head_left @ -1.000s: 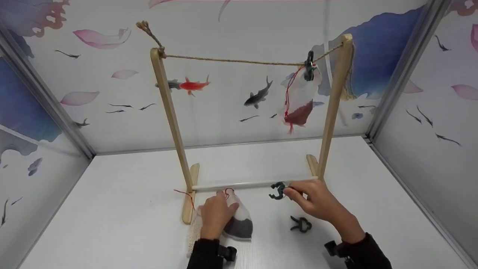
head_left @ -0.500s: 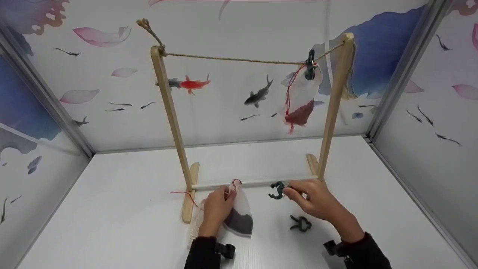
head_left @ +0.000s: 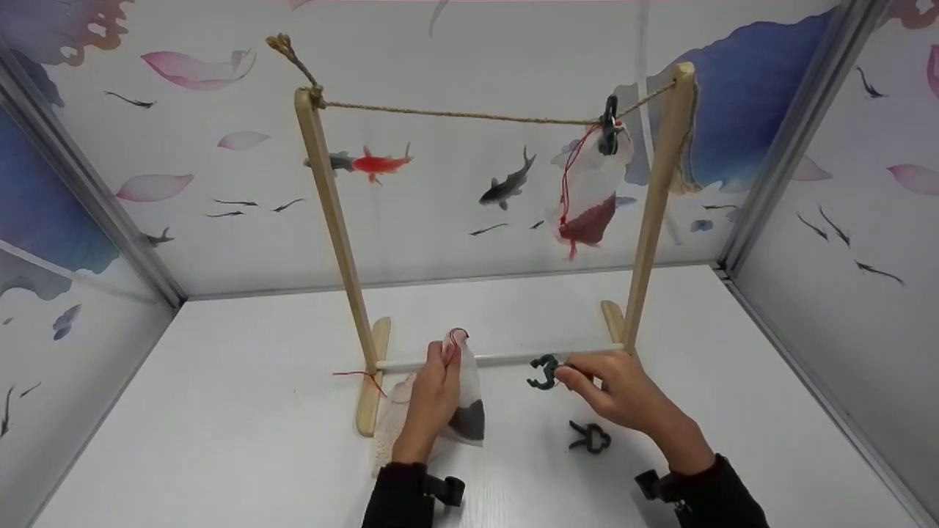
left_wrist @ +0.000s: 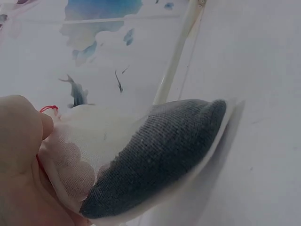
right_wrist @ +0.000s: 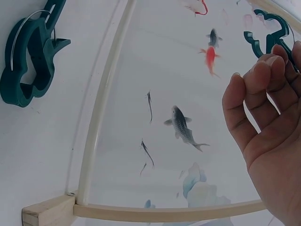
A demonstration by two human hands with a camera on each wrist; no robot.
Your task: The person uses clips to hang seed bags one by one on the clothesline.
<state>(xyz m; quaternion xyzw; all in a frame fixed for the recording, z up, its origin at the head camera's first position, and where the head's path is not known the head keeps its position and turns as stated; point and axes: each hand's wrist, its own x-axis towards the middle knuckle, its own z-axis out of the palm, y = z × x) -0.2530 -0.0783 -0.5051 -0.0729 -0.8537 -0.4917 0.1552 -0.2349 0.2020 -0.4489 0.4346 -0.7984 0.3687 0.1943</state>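
My left hand (head_left: pixel 433 400) grips the top of a white mesh drawstring bag (left_wrist: pixel 155 160) whose lower part is full of something dark grey. Its red cord loop shows above the fingers, and the bag hangs down on the right of the hand. My right hand (head_left: pixel 620 389) pinches the handles of a dark green spring clip (head_left: pixel 544 372), its jaws spread apart and facing left. Another green clip (head_left: pixel 590 437) lies on the table below that hand. Partly hidden by my left forearm is a second mesh bag (head_left: pixel 390 433) with pale contents and a red cord.
A wooden frame stands around the work, with a left post (head_left: pixel 334 227), a right post (head_left: pixel 658 213) and a white bottom bar (head_left: pixel 506 359). From its rope (head_left: pixel 455 114) hangs a bag with reddish contents (head_left: pixel 589 220), held by a green clip (head_left: pixel 609 126). Printed walls enclose the white table (head_left: pixel 242 396).
My left hand has taken hold of the dark-filled bag and raised it upward and away from me. The right hand keeps its clip in almost the same place.
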